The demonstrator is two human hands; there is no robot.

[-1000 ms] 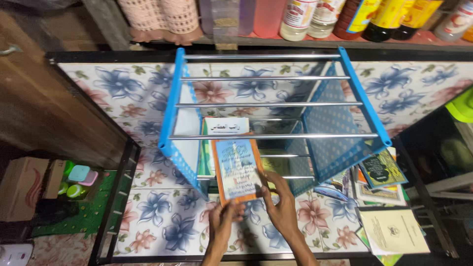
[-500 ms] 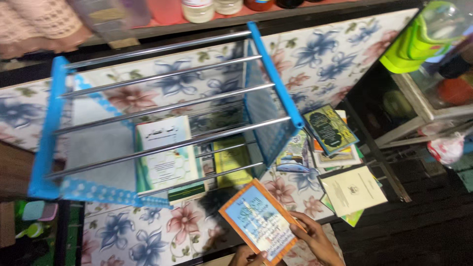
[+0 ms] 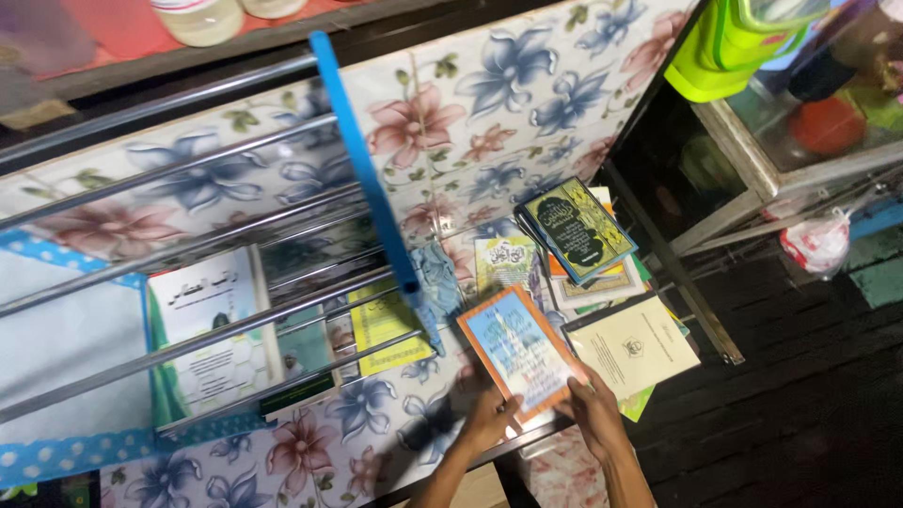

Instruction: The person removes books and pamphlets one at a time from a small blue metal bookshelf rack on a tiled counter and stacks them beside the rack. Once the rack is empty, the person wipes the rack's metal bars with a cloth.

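Both hands hold one thin book [image 3: 519,350] with an orange border and a light blue cover, tilted over the floral table cover [image 3: 442,141]. My left hand [image 3: 487,420] grips its lower left edge and my right hand [image 3: 591,414] its lower right corner. The book hovers just right of the blue rack [image 3: 372,193] with metal rails, beside a pile of books: a dark book with a green and yellow pattern [image 3: 576,229] on top, and a cream booklet [image 3: 644,344] close to my right hand.
Under the rack's rails lie a white and green book [image 3: 202,348] and a yellow booklet [image 3: 384,325]. A shelf with jars runs along the back. To the right stand a glass case [image 3: 809,141] and a bright green container [image 3: 724,47]. Dark floor at lower right.
The view swung left and nearer. The orange-bordered book, still in both hands, has gone from the rack's front to the right, beside the pile of books.
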